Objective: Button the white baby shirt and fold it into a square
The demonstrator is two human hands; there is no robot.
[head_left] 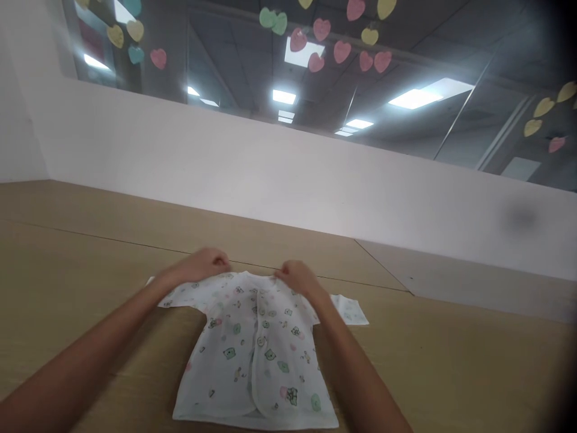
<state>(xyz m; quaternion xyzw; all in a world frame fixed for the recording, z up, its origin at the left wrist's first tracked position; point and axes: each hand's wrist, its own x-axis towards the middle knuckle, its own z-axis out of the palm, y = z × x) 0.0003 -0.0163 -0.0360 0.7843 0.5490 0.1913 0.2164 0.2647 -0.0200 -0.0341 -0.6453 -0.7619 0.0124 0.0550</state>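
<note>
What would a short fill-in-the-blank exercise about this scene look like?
The left hand and right hand rest on a baby shirt near its ____, away from the hem.
It closes with round ____.
The paper cutouts on the glass above the wall are shaped like ____.

Answers: collar; buttons; hearts

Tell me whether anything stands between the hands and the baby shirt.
Nothing visible does. The left hand and the right hand are right at the top edge of the white printed baby shirt, near its collar, with no object between them and the cloth.
</note>
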